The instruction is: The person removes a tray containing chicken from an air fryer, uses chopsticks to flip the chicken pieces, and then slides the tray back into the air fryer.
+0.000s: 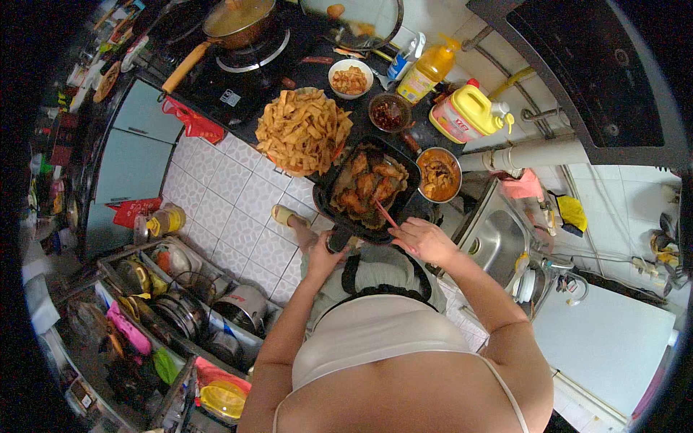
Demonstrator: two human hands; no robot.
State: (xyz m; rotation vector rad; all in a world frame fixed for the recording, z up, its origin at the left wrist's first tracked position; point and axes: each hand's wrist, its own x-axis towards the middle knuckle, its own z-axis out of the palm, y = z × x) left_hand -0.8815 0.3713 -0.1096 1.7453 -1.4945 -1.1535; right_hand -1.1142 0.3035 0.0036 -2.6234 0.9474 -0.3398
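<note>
My left hand [324,254] is closed around the black handle [340,238] of an air fryer basket [409,203]. Browned pieces of meat, apparently chicken wings [365,187], lie on crumpled lining paper inside it. Red chopsticks [385,212] are in my right hand [422,238], and their tips touch the meat. To the left of the basket stands a heaped bowl of fried strips [303,130]. Just right of it is a metal bowl of food in reddish sauce [439,176]. Behind are a brown glass bowl of dark red pieces [390,112] and a white bowl of diced food [351,79].
A pan with a wooden handle [185,67] sits on the stove at upper left. Yellow bottles [427,70] and a yellow jug [468,113] line the wall side. The sink [495,243] lies right. Racks of pots [178,314] stand lower left.
</note>
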